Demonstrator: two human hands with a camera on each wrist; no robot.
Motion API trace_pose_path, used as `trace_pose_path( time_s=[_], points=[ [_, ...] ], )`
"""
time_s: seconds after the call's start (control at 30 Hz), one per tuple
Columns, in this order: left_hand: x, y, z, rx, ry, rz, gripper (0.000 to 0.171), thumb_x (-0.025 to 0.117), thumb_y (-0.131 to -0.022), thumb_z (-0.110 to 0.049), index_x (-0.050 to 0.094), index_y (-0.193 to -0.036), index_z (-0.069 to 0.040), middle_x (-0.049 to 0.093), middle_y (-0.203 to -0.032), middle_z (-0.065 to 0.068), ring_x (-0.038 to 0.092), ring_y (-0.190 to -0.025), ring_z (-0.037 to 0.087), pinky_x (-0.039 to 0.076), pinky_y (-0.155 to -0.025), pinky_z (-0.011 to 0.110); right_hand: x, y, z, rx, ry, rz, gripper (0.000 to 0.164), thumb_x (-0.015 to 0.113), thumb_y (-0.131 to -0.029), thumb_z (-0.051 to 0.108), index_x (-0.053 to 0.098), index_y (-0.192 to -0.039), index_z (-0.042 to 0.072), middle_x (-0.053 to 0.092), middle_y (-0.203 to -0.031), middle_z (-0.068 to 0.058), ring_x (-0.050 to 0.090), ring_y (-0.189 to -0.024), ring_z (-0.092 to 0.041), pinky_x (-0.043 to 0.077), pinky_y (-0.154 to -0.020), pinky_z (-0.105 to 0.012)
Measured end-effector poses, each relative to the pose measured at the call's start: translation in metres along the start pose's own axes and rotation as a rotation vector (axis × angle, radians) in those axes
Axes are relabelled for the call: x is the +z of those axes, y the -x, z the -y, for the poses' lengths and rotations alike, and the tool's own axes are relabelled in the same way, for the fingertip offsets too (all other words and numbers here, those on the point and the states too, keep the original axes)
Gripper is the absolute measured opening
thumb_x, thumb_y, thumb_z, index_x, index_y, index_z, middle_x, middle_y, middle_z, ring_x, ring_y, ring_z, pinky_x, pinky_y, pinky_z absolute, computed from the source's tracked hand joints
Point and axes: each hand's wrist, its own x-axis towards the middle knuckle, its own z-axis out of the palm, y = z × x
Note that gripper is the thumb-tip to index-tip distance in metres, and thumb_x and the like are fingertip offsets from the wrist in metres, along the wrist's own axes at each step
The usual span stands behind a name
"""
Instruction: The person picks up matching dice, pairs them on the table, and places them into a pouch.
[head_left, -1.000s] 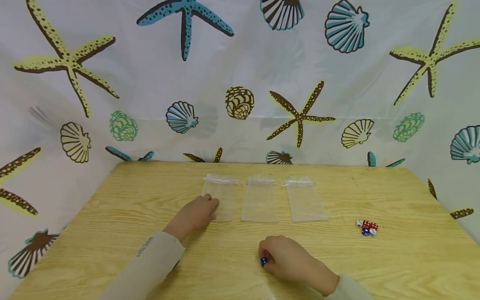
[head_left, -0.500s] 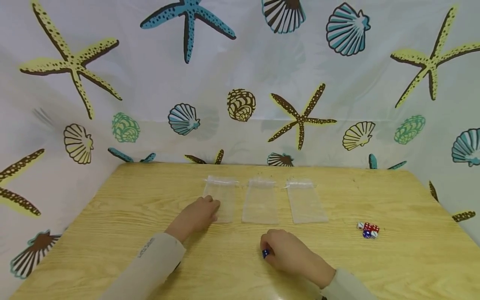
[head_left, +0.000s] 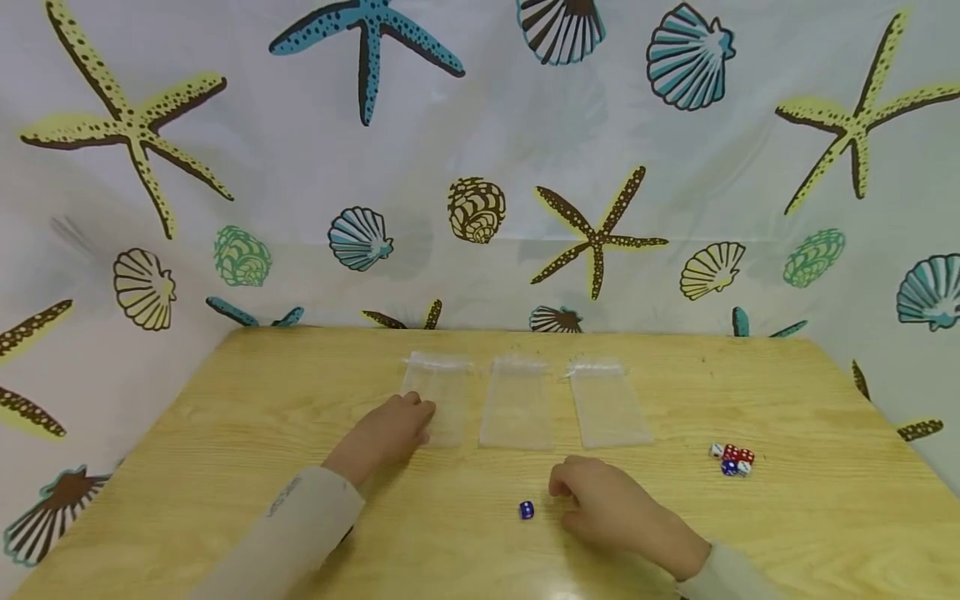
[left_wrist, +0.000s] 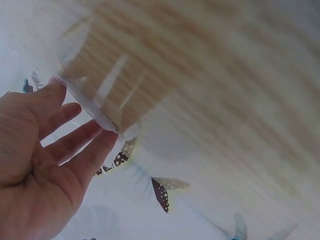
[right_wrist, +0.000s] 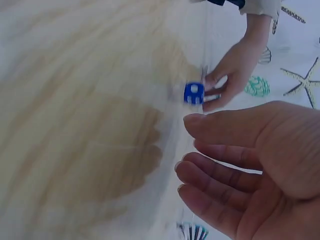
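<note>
A blue die [head_left: 527, 510] with white pips lies alone on the table in the head view. Just right of it is my right hand [head_left: 603, 507], fingers loosely bent and holding nothing. In the right wrist view, the die [right_wrist: 194, 93] sits beyond the thumb tip with a gap between. My left hand [head_left: 390, 432] rests at the left sheer white drawstring bag [head_left: 446, 408]. Its thumb and fingertips, spread apart, touch the edge of that bag in the left wrist view, where the hand [left_wrist: 47, 165] shows from its palm side. The hand covers the bag's lower left part.
Two more sheer bags, a middle one [head_left: 516, 408] and a right one [head_left: 611, 408], lie flat in a row with the left one. A cluster of red, white and blue dice [head_left: 731, 458] sits at the right. Behind the wooden table [head_left: 285, 392] hangs a shell-and-starfish-print cloth [head_left: 420, 167].
My right hand carried the blue die slightly forward, then let it go on the table and drew off to the right. The left hand stays at the left bag.
</note>
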Motion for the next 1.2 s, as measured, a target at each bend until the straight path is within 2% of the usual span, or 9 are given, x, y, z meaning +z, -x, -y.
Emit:
trace_pose_path(
  time_s=[0.1,0.33,0.6,0.77,0.9,1.03,1.2],
  points=[
    [-0.001,0.002,0.001,0.001,-0.002,0.009,0.026,0.056,-0.088,-0.017,0.053,-0.109,-0.001,0.052,-0.094,0.012,0.052,-0.079,0.025,0.046,-0.071,0.037,-0.009,0.01,-0.012,0.04,-0.002,-0.02,0.016,0.067,-0.073,0.007,0.061,-0.087,0.008,0.055,-0.081,0.002,0.05,-0.071,-0.009,0.043,-0.059,-0.024],
    [-0.002,0.005,0.0,-0.001,-0.02,-0.026,0.025,0.057,-0.087,-0.017,0.053,-0.106,-0.002,0.052,-0.093,0.012,0.052,-0.077,0.025,0.046,-0.07,0.036,-0.033,0.032,-0.049,0.147,-0.041,-0.039,0.017,0.069,-0.074,0.007,0.059,-0.087,0.011,0.057,-0.082,0.001,0.049,-0.069,-0.008,0.042,-0.058,-0.024],
    [0.001,0.005,0.001,-0.002,-0.017,-0.027,0.028,0.057,-0.088,-0.018,0.053,-0.11,-0.002,0.052,-0.098,0.013,0.053,-0.082,0.027,0.046,-0.072,0.037,-0.048,0.057,-0.086,0.236,-0.006,-0.096,0.017,0.07,-0.073,0.007,0.06,-0.085,0.01,0.058,-0.083,0.0,0.048,-0.065,-0.007,0.042,-0.055,-0.022],
    [0.001,0.004,0.003,0.011,-0.026,-0.045,0.026,0.057,-0.087,-0.018,0.053,-0.108,-0.003,0.053,-0.095,0.012,0.053,-0.081,0.026,0.046,-0.071,0.037,-0.054,0.07,-0.108,0.271,0.032,-0.113,0.017,0.069,-0.073,0.005,0.06,-0.086,0.008,0.057,-0.08,0.0,0.048,-0.067,-0.008,0.042,-0.057,-0.025],
    [0.002,0.004,0.003,0.007,-0.012,-0.031,0.026,0.057,-0.088,-0.017,0.053,-0.109,-0.003,0.052,-0.096,0.012,0.053,-0.082,0.027,0.046,-0.072,0.037,-0.055,0.076,-0.123,0.299,0.06,-0.121,0.014,0.066,-0.073,0.004,0.059,-0.084,0.009,0.054,-0.075,0.003,0.045,-0.064,-0.008,0.041,-0.056,-0.025],
    [0.002,0.004,0.001,-0.003,0.011,-0.009,0.03,0.056,-0.088,-0.018,0.052,-0.113,-0.002,0.052,-0.099,0.013,0.053,-0.086,0.028,0.046,-0.075,0.038,-0.055,0.08,-0.132,0.321,0.084,-0.127,0.011,0.064,-0.074,0.003,0.058,-0.08,0.01,0.05,-0.071,0.003,0.042,-0.061,-0.009,0.038,-0.054,-0.025],
    [0.003,0.002,0.001,-0.004,-0.008,-0.015,0.032,0.057,-0.087,-0.02,0.052,-0.114,-0.002,0.053,-0.099,0.013,0.054,-0.087,0.028,0.046,-0.076,0.038,-0.055,0.081,-0.139,0.341,0.101,-0.109,0.012,0.065,-0.073,0.002,0.059,-0.08,0.009,0.051,-0.071,0.002,0.042,-0.061,-0.01,0.037,-0.053,-0.026]
  ],
)
